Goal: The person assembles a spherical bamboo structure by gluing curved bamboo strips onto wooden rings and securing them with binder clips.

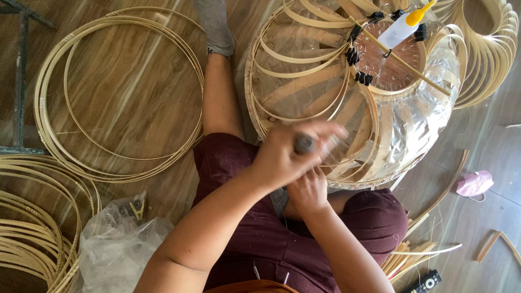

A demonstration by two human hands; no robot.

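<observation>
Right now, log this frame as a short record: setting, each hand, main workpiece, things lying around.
setting: person seated on a wood floor, legs out
left hand: closed on a dark-tipped tool, blurred, over the frame's near edge
right hand: below the left, fingers curled; what it holds cannot be told
workpiece: bamboo lamp frame wrapped in clear film, black clips at its hub
on top: glue bottle, thin stick
left of legs: loose bamboo hoops, plastic bag
right: pink mask

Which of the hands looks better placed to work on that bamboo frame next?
Probably the left hand: it grips a dark-handled tool right at the bamboo frame's near rim. The right hand sits lower, partly hidden beneath it.
</observation>
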